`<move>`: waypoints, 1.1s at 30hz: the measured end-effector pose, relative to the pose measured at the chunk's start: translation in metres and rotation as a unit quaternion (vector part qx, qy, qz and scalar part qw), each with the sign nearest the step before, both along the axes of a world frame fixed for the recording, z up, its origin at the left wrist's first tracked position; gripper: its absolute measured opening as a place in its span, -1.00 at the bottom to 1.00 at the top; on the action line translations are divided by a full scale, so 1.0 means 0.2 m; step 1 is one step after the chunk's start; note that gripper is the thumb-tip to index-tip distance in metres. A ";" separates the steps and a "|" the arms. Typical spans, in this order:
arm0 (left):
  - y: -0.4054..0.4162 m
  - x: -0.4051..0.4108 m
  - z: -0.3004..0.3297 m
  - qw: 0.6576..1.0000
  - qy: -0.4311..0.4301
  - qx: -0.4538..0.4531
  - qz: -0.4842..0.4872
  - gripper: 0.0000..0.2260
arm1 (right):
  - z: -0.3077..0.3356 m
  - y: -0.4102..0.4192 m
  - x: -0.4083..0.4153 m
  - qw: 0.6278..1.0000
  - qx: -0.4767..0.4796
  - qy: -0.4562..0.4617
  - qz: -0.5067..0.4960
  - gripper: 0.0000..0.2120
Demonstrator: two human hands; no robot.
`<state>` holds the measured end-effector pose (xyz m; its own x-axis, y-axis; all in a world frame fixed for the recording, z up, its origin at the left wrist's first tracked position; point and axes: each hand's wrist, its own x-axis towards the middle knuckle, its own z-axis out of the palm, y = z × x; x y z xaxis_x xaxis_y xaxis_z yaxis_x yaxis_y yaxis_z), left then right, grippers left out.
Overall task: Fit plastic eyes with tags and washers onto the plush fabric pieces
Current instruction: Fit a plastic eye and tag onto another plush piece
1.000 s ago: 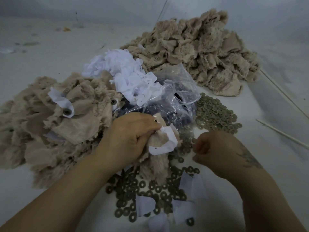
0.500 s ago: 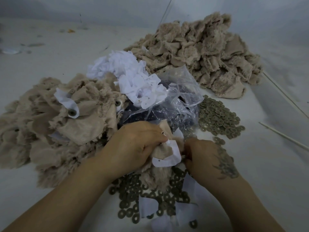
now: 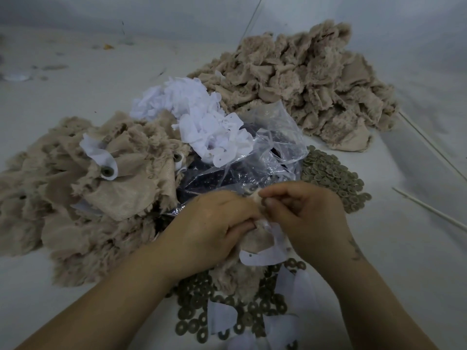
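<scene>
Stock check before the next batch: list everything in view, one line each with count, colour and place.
plush piece in work: one, beige, between both hands
plush piles: two, beige, left and far right
tags: heap, white, centre; more loose at the near edge
plastic bag: one, clear with dark contents, centre
washers: many, olive, right of the bag and at the near edge
sticks: thin, pale, right
hands: left and right, both gripping the piece

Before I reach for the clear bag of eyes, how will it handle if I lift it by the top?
Likely floppy: the clear bag is thin, crumpled film that will not hold a shape. It probably sags bottom-heavy, as the dark eyes pool low. Its mouth looks open, so tilting may spill them.
</scene>
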<state>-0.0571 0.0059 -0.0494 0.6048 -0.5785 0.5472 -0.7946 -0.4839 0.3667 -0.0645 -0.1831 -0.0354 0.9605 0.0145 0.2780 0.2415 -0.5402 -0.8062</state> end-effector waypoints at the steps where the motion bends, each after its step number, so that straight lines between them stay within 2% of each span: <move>1: -0.01 0.00 0.00 1.000 0.000 0.000 0.004 -0.91 | -0.01 0.03 0.00 1.000 0.005 -0.011 0.016 -0.77; 6: -0.01 0.00 0.00 0.999 0.010 -0.005 0.043 -0.83 | -0.06 0.04 -0.02 0.997 0.054 -0.058 0.027 -0.64; 12: -0.03 0.00 0.01 0.995 0.041 -0.043 0.084 -0.82 | -0.12 0.01 -0.01 0.994 0.026 -0.100 0.018 -0.84; 16: -0.04 0.01 0.03 0.994 0.052 -0.056 0.076 -0.93 | -0.13 0.02 -0.01 0.985 -0.013 -0.174 0.006 -0.83; 21: -0.04 0.02 0.04 0.992 0.082 -0.078 0.060 -0.96 | -0.13 0.02 -0.01 0.977 -0.022 -0.213 0.006 -0.85; 28: -0.04 0.02 0.02 0.991 0.064 -0.087 0.077 -0.89 | -0.14 0.03 0.00 0.979 -0.013 -0.202 0.017 -0.83; 33: -0.05 0.01 -0.01 0.995 -0.018 -0.031 0.090 -0.83 | -0.16 0.02 0.01 0.989 0.025 -0.144 0.012 -0.84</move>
<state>-0.0542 -0.0046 -0.0507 0.6745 -0.4271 0.6021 -0.7105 -0.5970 0.3725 -0.0635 -0.1792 -0.0669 0.8409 0.0168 0.5410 0.4777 -0.4929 -0.7272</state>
